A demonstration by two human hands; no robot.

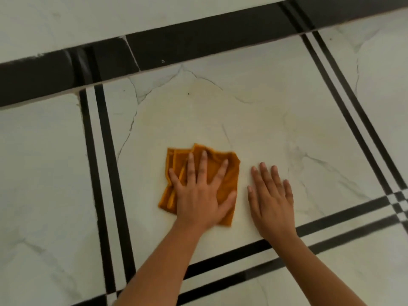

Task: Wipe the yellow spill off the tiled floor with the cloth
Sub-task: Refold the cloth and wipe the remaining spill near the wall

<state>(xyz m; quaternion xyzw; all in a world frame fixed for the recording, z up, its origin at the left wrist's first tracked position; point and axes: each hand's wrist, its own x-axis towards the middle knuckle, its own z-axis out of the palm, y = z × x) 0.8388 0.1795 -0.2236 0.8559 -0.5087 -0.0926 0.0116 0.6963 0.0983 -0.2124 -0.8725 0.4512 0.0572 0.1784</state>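
An orange-yellow folded cloth (230,167) lies flat on the white marble-look floor tile (320,129). My left hand (199,195) presses down on the cloth with the palm flat and the fingers spread. It covers most of the cloth's middle. A pale yellow film of spill (198,113) spreads over the tile beyond and around the cloth, up toward the black skirting. My right hand (271,199) rests flat on the bare tile just right of the cloth, fingers apart, holding nothing.
A black skirting band (198,45) and a white wall run across the far side. Double black stripes border the tile on the left (99,151), on the right (344,100) and near me (331,224). Thin dark veins cross the tile.
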